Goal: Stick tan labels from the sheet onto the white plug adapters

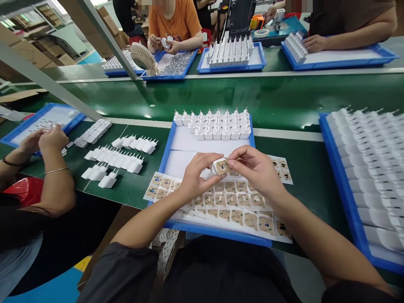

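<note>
My left hand (199,174) holds a white charger block (216,167) between thumb and fingers. A tan sticker (222,166) with a dark mark lies on the face of the block turned towards me. The thumb and fingertips of my right hand (252,168) pinch the sticker's right edge. Under both hands, sheets of tan stickers (232,199) spread over the near part of a blue-edged tray (164,160). Rows of white chargers (217,129) with pins pointing up stand at the tray's far end.
Left of the tray, more white chargers (116,159) lie on the green table (132,191). A large blue tray (339,168) full of white chargers is at the right. A co-worker's hands (52,141) work at the far left. People sit across the green conveyor (176,96).
</note>
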Tool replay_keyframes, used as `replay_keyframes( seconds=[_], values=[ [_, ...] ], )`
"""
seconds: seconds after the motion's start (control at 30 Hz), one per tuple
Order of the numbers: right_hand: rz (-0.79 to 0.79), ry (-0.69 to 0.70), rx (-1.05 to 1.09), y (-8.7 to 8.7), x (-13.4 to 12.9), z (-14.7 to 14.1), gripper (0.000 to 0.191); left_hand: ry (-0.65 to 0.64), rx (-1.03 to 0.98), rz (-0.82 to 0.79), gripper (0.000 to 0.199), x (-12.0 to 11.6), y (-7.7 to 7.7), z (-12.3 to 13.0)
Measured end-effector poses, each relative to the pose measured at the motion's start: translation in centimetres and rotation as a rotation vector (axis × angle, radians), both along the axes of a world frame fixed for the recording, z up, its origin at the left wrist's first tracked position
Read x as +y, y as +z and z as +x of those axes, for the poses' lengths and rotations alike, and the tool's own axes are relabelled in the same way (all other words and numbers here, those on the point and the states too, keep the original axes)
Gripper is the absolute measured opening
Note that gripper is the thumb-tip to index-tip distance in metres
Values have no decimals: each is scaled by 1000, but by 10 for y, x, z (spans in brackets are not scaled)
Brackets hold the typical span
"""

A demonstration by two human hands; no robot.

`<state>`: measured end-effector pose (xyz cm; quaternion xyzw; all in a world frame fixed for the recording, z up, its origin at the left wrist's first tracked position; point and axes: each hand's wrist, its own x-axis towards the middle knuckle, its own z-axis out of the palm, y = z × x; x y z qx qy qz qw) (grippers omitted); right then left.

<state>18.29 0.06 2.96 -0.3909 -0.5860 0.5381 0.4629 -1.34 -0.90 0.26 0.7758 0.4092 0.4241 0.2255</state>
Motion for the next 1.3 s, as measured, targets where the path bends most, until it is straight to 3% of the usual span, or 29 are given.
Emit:
replay_keyframes(
  seconds=[0.57,1.3],
  values=[
    [-4,11,-13,1,1,1,17,-25,33,5,45,1,0,-1],
    [95,-53,-115,-2,-2,-3,9,2,98,182,44,4,-5,0]
  ],
)
